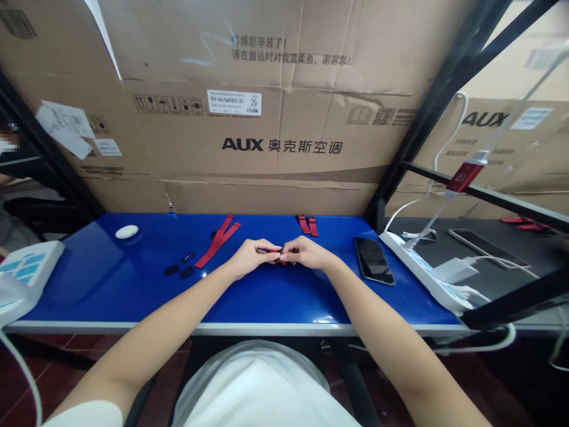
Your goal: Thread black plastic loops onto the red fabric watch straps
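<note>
My left hand [252, 256] and my right hand [304, 252] meet over the middle of the blue table [146, 284]. Both are closed, thumbs and fingers pinching a small red strap [280, 256] between them. Most of that strap is covered by my fingers. To the left of my left hand lie red straps [217, 243], crossing each other. Beside them are several small black oval pieces [187, 272]. Behind my right hand, near the table's back edge, rest two short red straps [308, 225] with black ends.
A phone [374, 261] lies right of my hands, beside a white power strip [427, 273] with plugs and cables. A white oval object [127, 232] sits at the left. Another power strip [31, 273] stands at the left edge. A large cardboard box [267, 118] rises behind the table.
</note>
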`<state>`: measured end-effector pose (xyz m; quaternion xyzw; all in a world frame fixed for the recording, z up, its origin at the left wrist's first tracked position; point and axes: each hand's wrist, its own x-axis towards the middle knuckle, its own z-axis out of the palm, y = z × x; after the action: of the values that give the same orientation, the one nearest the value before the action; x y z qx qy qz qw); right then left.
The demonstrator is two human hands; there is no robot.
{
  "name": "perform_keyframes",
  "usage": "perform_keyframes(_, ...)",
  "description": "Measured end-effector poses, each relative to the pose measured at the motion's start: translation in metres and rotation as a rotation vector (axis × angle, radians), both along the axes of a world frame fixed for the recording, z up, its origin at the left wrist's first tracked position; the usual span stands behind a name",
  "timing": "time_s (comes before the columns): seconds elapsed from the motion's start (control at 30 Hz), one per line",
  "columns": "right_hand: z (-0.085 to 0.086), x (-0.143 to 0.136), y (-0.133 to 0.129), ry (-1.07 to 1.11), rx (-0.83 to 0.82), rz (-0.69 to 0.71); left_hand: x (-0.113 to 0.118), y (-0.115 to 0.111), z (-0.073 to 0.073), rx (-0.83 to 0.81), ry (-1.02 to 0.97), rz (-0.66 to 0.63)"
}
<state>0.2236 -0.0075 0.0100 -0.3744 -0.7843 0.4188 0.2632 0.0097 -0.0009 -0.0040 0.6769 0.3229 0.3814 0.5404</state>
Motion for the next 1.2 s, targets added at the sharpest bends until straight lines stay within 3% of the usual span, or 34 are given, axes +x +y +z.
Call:
perform_keyframes(0.37,0.000,0.000,0.000,-0.072,0.095,0.025,0.000,0.001,-0.002,0.019,0.020,0.016)
perform_keyframes(0.57,-0.006,-0.011,0.002,0.131,0.008,-0.139,-0.001,0.001,0.002,-0.111,-0.081,-0.045)
perform_keyframes(0.7,-0.005,-0.014,0.001,0.315,-0.073,-0.180,0.003,0.000,0.003,-0.171,-0.226,0.050)
perform_keyframes(1.03,-0.009,-0.020,0.003,0.357,-0.111,-0.241,0.004,-0.004,0.005,-0.164,-0.197,0.032)
perform_keyframes(1.2,-0.011,-0.026,0.004,0.430,0.087,-0.333,0.008,0.000,0.005,-0.112,-0.319,0.118)
